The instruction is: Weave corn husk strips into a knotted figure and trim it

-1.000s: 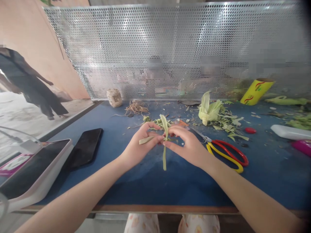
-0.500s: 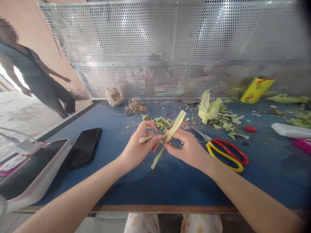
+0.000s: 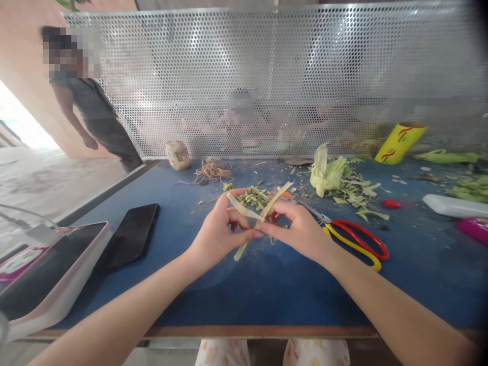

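Observation:
My left hand (image 3: pixel 215 231) pinches pale green corn husk strips (image 3: pixel 241 207) between thumb and fingers. My right hand (image 3: pixel 301 234) is closed on the same strips from the other side, and the fingertips meet over the table's middle. Strip ends stick out in a cross: two point up and outward, one hangs below. The fingers hide where the strips cross. Just behind the hands lies a heap of small knotted husk pieces (image 3: pixel 254 197). Beside my right hand rest scissors (image 3: pixel 375 240) with red and yellow handles. A bunch of husk (image 3: pixel 330 175) sits farther back.
A black phone (image 3: pixel 131 236) and a white-edged tray (image 3: pixel 82 274) occupy the left of the blue table (image 3: pixel 244 300). Twine (image 3: pixel 213 171), a whitish roll (image 3: pixel 178 155) and a yellow tube (image 3: pixel 400 144) stand near the perforated metal screen (image 3: pixel 213 61). A person (image 3: pixel 89 101) is beyond the left edge.
The left-hand strip has swung upward, and the right-hand strip now shows narrower. My fingertips have drawn closer together. The person at the left has moved rightward.

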Demonstrator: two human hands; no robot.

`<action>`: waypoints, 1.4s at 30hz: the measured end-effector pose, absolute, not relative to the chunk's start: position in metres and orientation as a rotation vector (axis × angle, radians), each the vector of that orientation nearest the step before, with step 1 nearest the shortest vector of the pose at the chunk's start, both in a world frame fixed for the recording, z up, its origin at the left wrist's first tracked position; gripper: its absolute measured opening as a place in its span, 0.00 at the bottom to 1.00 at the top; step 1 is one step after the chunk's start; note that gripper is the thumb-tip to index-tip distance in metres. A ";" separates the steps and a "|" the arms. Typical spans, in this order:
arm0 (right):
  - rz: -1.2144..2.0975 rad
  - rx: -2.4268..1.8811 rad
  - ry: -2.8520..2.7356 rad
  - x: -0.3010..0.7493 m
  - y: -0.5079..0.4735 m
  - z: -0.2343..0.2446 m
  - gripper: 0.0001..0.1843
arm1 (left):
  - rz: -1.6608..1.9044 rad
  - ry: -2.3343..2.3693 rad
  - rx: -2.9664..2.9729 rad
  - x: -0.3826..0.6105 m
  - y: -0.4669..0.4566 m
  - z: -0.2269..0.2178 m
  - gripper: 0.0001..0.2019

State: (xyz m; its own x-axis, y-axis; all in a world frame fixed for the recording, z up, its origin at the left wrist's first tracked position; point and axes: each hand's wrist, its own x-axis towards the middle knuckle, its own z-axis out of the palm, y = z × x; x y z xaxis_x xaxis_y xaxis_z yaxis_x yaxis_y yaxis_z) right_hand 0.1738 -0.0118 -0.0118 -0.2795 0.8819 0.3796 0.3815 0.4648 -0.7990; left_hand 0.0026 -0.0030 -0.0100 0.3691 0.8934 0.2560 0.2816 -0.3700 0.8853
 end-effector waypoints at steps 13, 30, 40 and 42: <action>0.851 -1.086 -1.608 0.173 -0.008 -0.018 0.07 | 0.890 0.869 1.544 -0.001 0.000 0.000 0.34; 1.069 -1.027 -1.676 0.172 -0.003 -0.019 0.09 | 0.860 1.019 1.568 -0.001 0.002 -0.004 0.14; 1.153 -0.925 -1.720 0.167 -0.001 -0.026 0.07 | 0.910 1.008 1.356 0.003 0.000 -0.005 0.12; 1.114 -0.912 -1.708 0.167 0.000 -0.027 0.07 | 0.888 0.959 1.249 0.003 0.001 -0.005 0.10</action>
